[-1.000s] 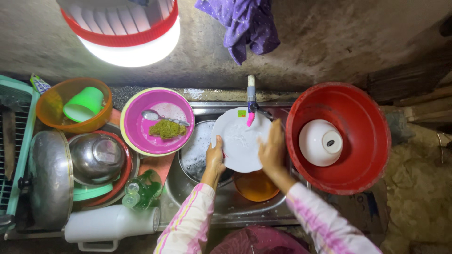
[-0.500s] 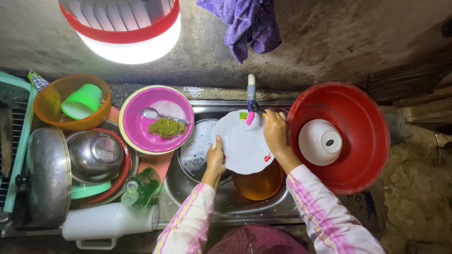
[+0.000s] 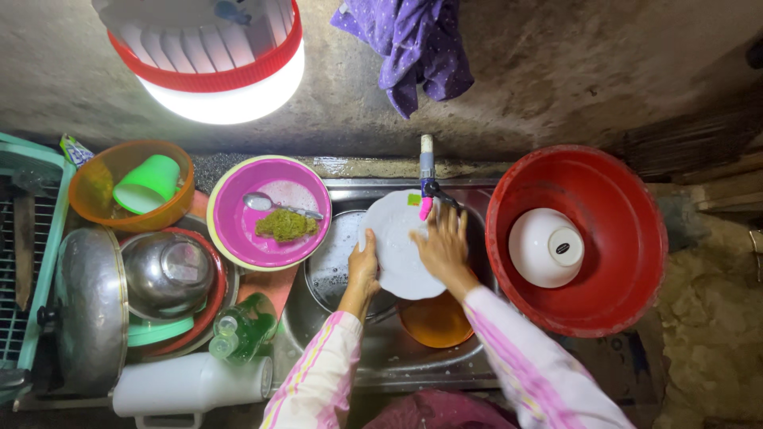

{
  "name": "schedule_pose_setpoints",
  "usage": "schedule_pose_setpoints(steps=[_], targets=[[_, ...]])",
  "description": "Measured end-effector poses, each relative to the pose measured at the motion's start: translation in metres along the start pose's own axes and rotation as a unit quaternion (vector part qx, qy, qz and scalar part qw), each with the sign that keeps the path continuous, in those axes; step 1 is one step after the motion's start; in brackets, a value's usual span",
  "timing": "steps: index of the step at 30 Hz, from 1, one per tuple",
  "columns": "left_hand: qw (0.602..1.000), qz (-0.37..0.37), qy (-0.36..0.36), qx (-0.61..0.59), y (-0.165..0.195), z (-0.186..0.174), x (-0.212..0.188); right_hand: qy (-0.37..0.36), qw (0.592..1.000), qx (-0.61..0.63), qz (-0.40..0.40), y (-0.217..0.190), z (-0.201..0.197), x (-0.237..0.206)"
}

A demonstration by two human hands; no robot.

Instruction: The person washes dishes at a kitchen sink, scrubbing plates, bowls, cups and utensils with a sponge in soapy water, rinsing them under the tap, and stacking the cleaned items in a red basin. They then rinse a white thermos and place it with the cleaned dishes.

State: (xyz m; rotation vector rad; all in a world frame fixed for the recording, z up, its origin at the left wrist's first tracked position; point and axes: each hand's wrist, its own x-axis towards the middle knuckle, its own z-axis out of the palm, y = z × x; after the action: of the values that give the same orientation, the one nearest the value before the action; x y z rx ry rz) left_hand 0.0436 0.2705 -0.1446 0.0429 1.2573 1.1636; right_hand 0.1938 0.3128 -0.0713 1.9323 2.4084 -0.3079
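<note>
Over the steel sink (image 3: 373,361) I hold a white plate (image 3: 395,258) under the tap (image 3: 427,171). My left hand (image 3: 364,266) grips the plate's left rim. My right hand (image 3: 442,245) lies flat on the plate's face near its right edge, fingers spread. Below the plate sit an orange bowl (image 3: 435,322) and a round steel dish (image 3: 330,266) in the sink.
A red basin (image 3: 628,262) with an upturned white bowl (image 3: 545,247) stands right. Left are a pink bowl (image 3: 238,226) holding a spoon (image 3: 274,206) and green scrubber (image 3: 285,226), an orange bowl with a green cup (image 3: 147,184), steel pots, a green bottle (image 3: 242,328), a white jug (image 3: 191,385).
My right hand slid from the plate's right rim toward the tap, then down onto the plate's face. My left hand kept its grip on the left rim.
</note>
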Motion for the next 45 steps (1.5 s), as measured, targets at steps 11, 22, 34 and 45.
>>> schedule_pose_setpoints(steps=[11,22,34,45], targets=[[0.996,-0.055,-0.011,-0.073,0.007,-0.018,0.015,-0.14,0.963,-0.055,-0.222,0.017,0.004,-0.009],[0.99,-0.068,-0.035,-0.118,0.001,-0.006,0.004,0.057,0.934,0.089,-0.342,0.002,0.033,-0.01],[0.991,-0.038,-0.06,-0.11,-0.015,0.005,0.012,0.183,0.887,0.312,-0.288,-0.038,-0.034,-0.02],[0.997,-0.056,-0.017,-0.05,-0.017,0.006,0.006,0.225,0.969,0.08,-0.065,0.036,-0.062,0.024]])
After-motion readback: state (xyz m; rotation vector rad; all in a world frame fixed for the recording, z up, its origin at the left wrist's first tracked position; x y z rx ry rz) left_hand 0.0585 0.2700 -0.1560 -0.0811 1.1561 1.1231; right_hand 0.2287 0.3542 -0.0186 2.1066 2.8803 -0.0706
